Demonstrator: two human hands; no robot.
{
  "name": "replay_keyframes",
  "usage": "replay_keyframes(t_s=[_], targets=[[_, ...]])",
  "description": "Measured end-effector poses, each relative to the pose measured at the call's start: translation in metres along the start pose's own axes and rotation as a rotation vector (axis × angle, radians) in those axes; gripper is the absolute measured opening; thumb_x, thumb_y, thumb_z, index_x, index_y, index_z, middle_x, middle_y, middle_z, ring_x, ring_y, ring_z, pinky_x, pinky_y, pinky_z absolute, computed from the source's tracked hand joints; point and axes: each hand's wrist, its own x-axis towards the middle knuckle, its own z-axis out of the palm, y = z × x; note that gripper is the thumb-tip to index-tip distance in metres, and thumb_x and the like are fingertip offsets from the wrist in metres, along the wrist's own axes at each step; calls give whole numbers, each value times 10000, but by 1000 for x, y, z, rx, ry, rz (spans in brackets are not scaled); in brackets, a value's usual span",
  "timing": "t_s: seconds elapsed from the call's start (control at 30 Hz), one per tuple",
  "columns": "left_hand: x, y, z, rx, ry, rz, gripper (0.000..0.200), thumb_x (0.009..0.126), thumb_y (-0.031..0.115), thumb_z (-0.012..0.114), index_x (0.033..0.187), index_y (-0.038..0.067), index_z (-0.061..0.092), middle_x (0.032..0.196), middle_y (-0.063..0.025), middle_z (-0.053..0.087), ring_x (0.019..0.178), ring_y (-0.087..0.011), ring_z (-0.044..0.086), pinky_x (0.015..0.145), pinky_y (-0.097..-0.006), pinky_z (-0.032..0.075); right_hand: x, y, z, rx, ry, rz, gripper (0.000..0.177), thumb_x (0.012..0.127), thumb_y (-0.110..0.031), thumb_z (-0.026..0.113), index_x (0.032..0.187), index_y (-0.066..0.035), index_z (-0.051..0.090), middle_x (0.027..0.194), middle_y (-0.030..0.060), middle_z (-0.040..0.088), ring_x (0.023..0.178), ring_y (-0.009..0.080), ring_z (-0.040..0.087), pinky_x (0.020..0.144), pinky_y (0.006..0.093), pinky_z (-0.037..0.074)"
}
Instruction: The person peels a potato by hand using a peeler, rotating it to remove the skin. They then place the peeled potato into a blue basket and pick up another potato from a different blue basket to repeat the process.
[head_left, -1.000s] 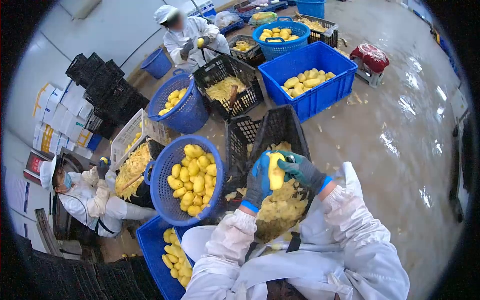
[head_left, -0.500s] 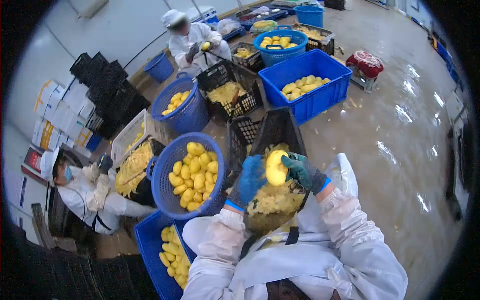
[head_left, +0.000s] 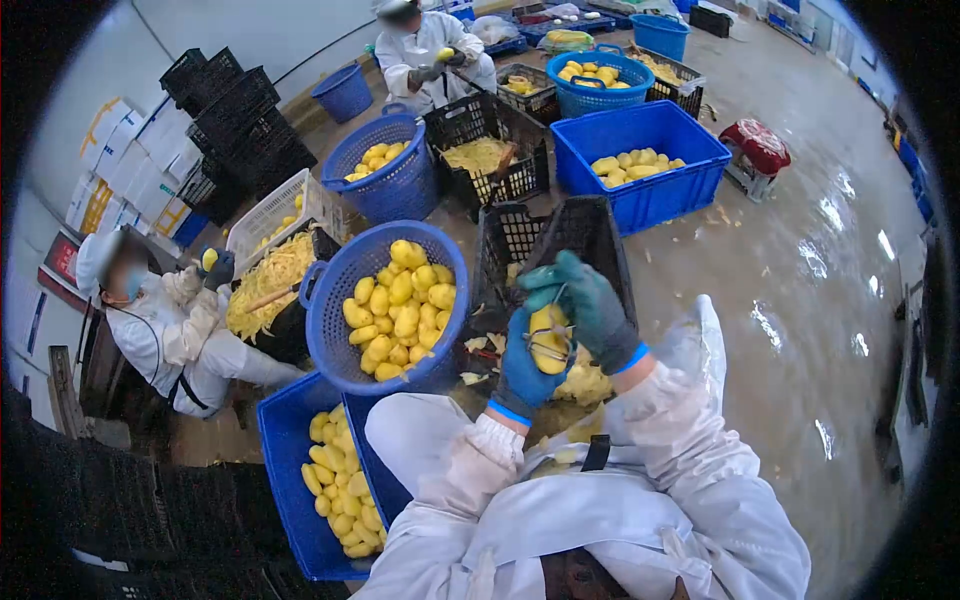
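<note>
Watching remotely, I have my left fingers [head_left: 519, 350] grasping the potato [head_left: 549, 364], right fingers [head_left: 575, 276] wrapped on the peeler [head_left: 571, 345] against it, black crate [head_left: 578, 228] edges close beyond, a basket [head_left: 325, 330] rim leftward, wide floor [head_left: 790, 400] rightward.

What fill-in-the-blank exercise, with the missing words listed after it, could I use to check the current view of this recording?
1. The left hand and the right hand both wear ____.
2. The metal peeler at the potato is held in the ____ hand.
3. The round basket nearest the hands holds a heap of yellow ____.
4. The patterned cover on the stool is ____ and white.

Missing words: gloves; right; potatoes; red.
</note>
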Motion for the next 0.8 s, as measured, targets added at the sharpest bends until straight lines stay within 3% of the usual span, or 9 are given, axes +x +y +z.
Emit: replay_keyframes(t_s=[0.07,0.27,0.37,0.43,0.53,0.6,0.63,0.73,0.8], targets=[[-2,5,-3,255,-11,198,669,695,101,774,1258,5,426,1151,-135,555,1078,-263,549,946,-362,441,2,13,7,1,107,25,360,958,-309,532,970,41,614,867,123,671,704,194,655,662,302,530],[-15,24,-8,-24,-62,-107,593,758,40,703,1279,2,424,1166,-137,554,1029,-246,583,895,-332,475,37,27,-30,-71,284,-60,367,935,-341,564,878,16,632,807,129,673,636,188,633,637,311,525],[-13,4,-15,152,-40,113,501,821,-16,629,1277,21,425,1193,-122,540,978,-204,608,828,-297,514,44,16,-63,64,481,-211,399,941,-366,540,838,7,637,788,124,670,669,175,629,663,311,516],[-11,-7,-18,479,30,283,468,872,52,612,1294,17,414,1201,-123,537,950,-191,618,792,-282,529,24,11,-27,40,340,-231,406,937,-378,547,841,6,638,781,122,669,684,168,628,680,306,510],[-15,-36,-14,-955,-12,-395,456,958,276,524,1343,65,402,1198,-109,535,964,-187,605,798,-292,525,3,31,4,16,205,33,343,934,-335,571,916,5,606,769,110,667,682,169,632,681,295,502],[-15,-37,-21,-808,-15,-466,476,849,77,628,1273,28,415,1182,-116,551,915,-199,611,767,-319,530,25,42,-26,-52,316,-98,320,934,-321,572,901,-4,607,780,112,665,662,178,630,637,310,506],[-17,-13,-15,-521,-21,-347,452,875,139,608,1272,33,419,1197,-112,542,903,-198,611,761,-313,529,35,36,-41,-55,389,-142,311,931,-318,579,901,-10,604,790,112,664,657,184,631,635,314,508],[-15,3,-19,-536,-8,-325,505,906,227,561,1345,41,392,1235,-105,514,936,-194,598,783,-302,508,50,27,-73,162,536,-260,296,938,-310,567,924,-15,596,828,115,666,691,184,638,667,305,511],[-15,8,-23,-852,49,-557,567,884,165,581,1390,39,358,1232,-107,512,971,-201,590,802,-311,502,39,21,-70,269,543,-272,330,952,-318,543,909,1,610,818,114,676,684,166,637,646,285,513]])
